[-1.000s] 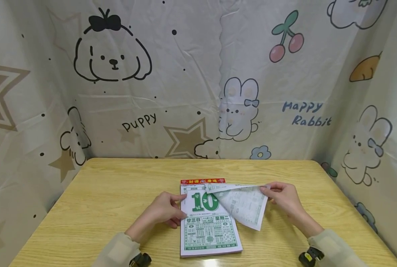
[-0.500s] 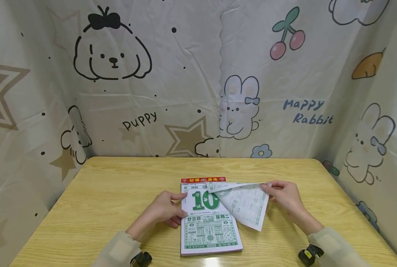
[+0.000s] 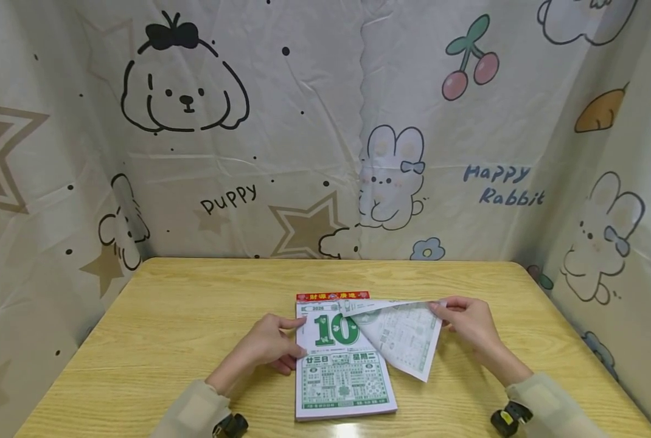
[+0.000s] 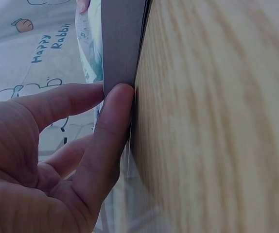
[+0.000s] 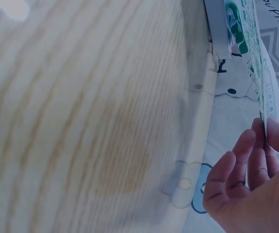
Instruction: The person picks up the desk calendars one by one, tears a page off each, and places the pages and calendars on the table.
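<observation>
A thick tear-off calendar pad point(image 3: 344, 386) with a red strip along its top lies on the wooden table; a big green 10 shows on the page beneath. Its lifted top sheet point(image 3: 404, 340) is folded over toward the right, pale printed back showing, still joined near the red strip. The right hand point(image 3: 468, 319) pinches that sheet's far corner between thumb and fingers, seen also in the right wrist view beside the sheet point(image 5: 270, 92). At the pad's left edge the left hand point(image 3: 273, 344) rests its fingertips, touching the side of the stack point(image 4: 122, 43) in the left wrist view.
The wooden tabletop point(image 3: 194, 292) spreads around the pad. A pale printed curtain point(image 3: 314, 152) hangs behind the table and at both sides. Dark wrist-worn devices sit at both cuffs, such as the right wrist device point(image 3: 508, 418).
Both hands keep nearly the same places. The right hand and the sheet corner have shifted very slightly to the right; the sheet stays folded over.
</observation>
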Available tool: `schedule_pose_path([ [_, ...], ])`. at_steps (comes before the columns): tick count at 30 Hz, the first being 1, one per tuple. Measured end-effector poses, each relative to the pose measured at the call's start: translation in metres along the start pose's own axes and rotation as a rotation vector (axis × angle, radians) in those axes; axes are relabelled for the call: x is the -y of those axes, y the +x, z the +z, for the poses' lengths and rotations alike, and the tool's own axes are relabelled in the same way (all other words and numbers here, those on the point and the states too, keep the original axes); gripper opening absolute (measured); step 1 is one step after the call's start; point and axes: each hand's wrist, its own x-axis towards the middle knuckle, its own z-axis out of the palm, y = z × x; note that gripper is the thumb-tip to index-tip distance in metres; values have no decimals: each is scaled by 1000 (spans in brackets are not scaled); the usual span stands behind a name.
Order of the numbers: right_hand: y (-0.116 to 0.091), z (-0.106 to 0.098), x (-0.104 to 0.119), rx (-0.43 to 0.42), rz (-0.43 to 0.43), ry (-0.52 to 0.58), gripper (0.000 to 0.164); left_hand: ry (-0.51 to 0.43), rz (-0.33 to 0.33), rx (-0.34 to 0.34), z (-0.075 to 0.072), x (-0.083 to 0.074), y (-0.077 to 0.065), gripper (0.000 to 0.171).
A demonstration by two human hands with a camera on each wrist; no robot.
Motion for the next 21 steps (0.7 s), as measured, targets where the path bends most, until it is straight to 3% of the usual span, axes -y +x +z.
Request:
schedule_pose_path([
  [21, -7, -7, -2, -23, 16, -28, 40, 6, -21, 0, -1, -1, 0, 69],
])
